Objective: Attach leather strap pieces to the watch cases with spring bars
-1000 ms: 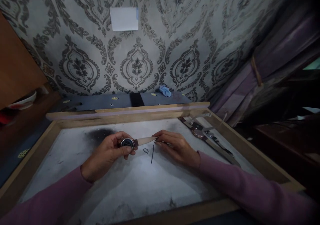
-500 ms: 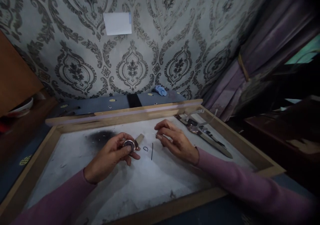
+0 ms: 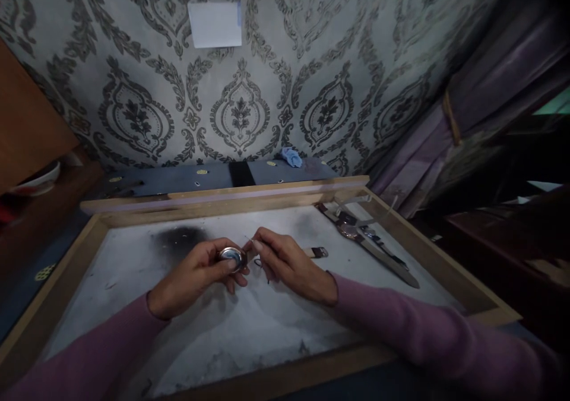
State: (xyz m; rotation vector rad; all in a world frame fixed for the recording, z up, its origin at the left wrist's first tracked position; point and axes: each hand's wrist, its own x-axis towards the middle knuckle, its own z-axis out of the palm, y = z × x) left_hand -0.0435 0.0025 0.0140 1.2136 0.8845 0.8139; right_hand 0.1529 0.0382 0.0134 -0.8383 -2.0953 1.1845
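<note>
- Left grip [image 3: 195,273] is closed around a watch [image 3: 231,259], thumb across its shiny round side; glare hides whether dial or back faces up.
- Right grip [image 3: 287,262], just beside it, seems to pinch a thin pin [image 3: 248,239] at the fingertips, close to the watch's edge; whether pin and watch touch cannot be told.
- Done, judging by how things lie: a buckled strap piece [image 3: 317,252] rests on the worktop [image 3: 262,341] just beyond the right grip, apart from the held watch as far as shows, though one end is hidden.
- Unfinished, it seems: the handling of the watch's edge, since both grips are at it; whether any strap is fixed there is too small to tell.
- Farther right of the right grip, more watches [image 3: 350,230] lie in a pile, untouched by either grip.
</note>
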